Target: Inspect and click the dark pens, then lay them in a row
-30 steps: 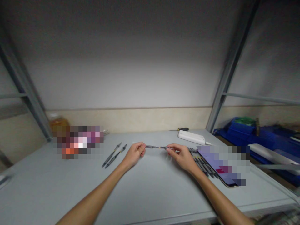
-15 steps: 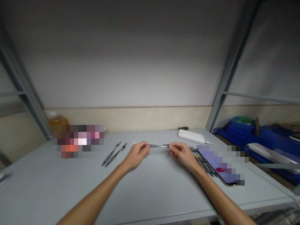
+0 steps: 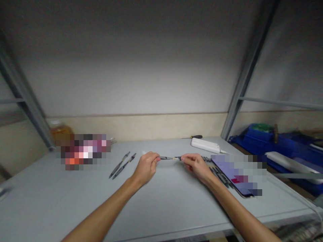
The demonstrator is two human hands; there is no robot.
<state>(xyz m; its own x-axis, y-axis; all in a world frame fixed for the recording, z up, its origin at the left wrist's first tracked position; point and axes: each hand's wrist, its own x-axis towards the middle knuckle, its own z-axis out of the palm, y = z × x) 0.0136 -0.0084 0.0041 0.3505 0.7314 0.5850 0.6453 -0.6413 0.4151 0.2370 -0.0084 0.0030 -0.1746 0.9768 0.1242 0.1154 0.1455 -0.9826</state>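
A slim grey and black pen point(image 3: 169, 158) is stretched level between my two hands, just above the tabletop. My left hand point(image 3: 147, 167) pinches its left end between thumb and fingers. At the other end, the fingertips of my right hand point(image 3: 195, 164) are closed on the dark tip part. The middle of the pen looks thin and clear. Two similar pens point(image 3: 122, 165) lie side by side, slanted, left of my left hand. Several more pens point(image 3: 222, 176) lie beyond my right wrist, partly hidden by it.
A phone or tablet point(image 3: 228, 174), partly blurred out, lies right of the pens. Behind are a white power strip point(image 3: 205, 145) and a screwdriver point(image 3: 196, 136). Pixelated items point(image 3: 85, 149) and an amber jar point(image 3: 59, 131) stand back left. Metal posts point(image 3: 236, 104) flank the grey table point(image 3: 161, 208).
Both hands keep hold of the pen at nearly the same place. The view has shifted very slightly; the things on the table have not moved.
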